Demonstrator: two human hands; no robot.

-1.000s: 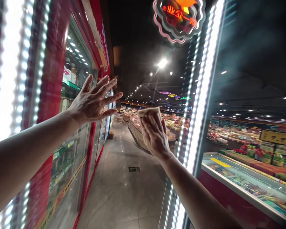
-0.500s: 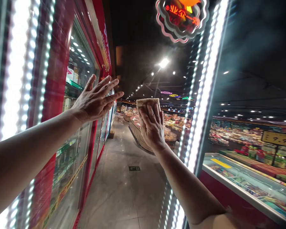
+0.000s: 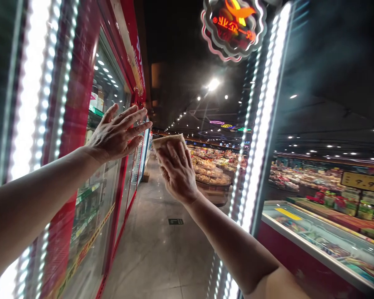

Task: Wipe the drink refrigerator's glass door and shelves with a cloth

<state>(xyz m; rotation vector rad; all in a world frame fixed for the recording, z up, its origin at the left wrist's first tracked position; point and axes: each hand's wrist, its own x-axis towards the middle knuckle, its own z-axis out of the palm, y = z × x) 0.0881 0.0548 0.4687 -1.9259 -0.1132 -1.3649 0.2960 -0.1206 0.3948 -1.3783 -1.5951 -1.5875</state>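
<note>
My left hand (image 3: 116,133) is open, its fingers spread and laid flat against a glass door (image 3: 205,83) in front of me. My right hand (image 3: 177,172) presses a folded tan cloth (image 3: 162,141) onto the same glass, a little lower and to the right of the left hand. The fingers lie over the cloth and only its top edge shows above them. Bright LED strips run down the door's right edge (image 3: 262,124) and its left edge (image 3: 28,104).
A row of red-framed fridge cabinets (image 3: 77,83) with stocked shelves lines the left side. Through the glass a tiled aisle floor (image 3: 162,257) leads to produce displays (image 3: 212,178). A chest freezer (image 3: 314,236) stands at the right, beneath a yellow price sign (image 3: 363,181). A neon sign (image 3: 233,25) hangs overhead.
My right hand has slid the cloth leftward across the glass, closer to my left hand. My left hand has shifted slightly left and stays flat.
</note>
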